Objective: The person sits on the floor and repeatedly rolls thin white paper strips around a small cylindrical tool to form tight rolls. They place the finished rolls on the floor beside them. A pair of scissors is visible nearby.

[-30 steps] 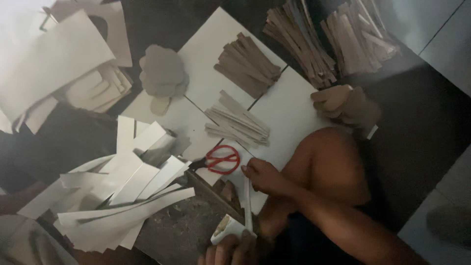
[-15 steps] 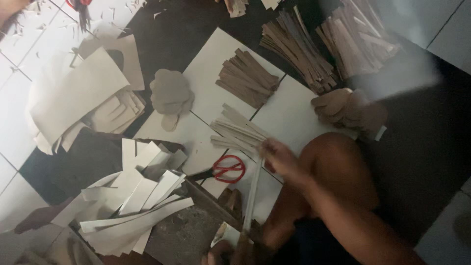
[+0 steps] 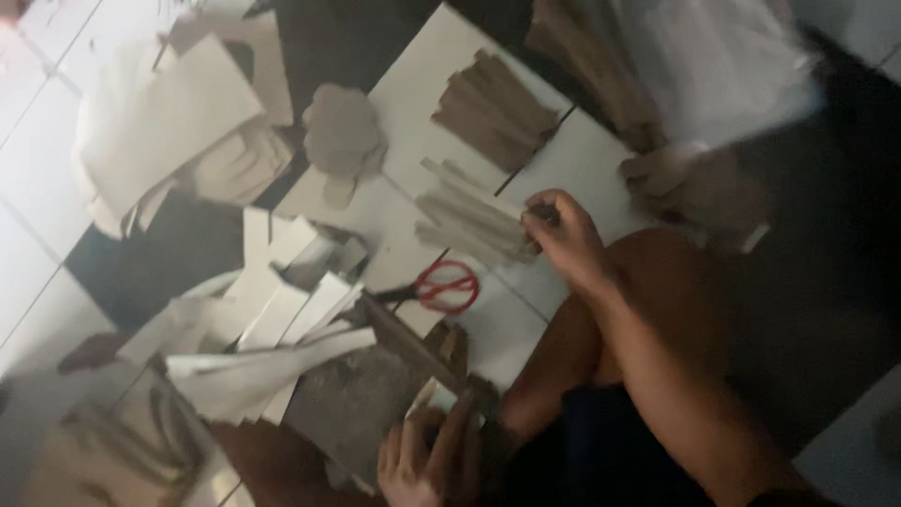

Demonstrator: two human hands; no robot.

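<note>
Frame blurred, dim; top-right stacks unreadable. Right hand (image 3: 563, 235) pinches folded paper strip at strip pile (image 3: 474, 221). Left hand (image 3: 427, 460), half cut off, clasps white paper piece (image 3: 434, 399).

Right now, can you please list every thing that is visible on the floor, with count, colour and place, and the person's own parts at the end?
scissors: one, red handles, on the floor at centre
strip pile: one pile, pale brown, above the scissors, under the right hand
dark strip stack: one stack, brown, upper centre on a white tile
scalloped cutouts: one small stack, grey-brown, left of the dark strip stack
white paper strips: many, count unclear, scattered at left centre
folded sheets: several, off-white, upper left
floor tiles: white and dark, all around
knee: one, bare, right of centre
right hand: fingers on the end of the strip pile
left hand: bottom centre, holding a small white piece
</note>
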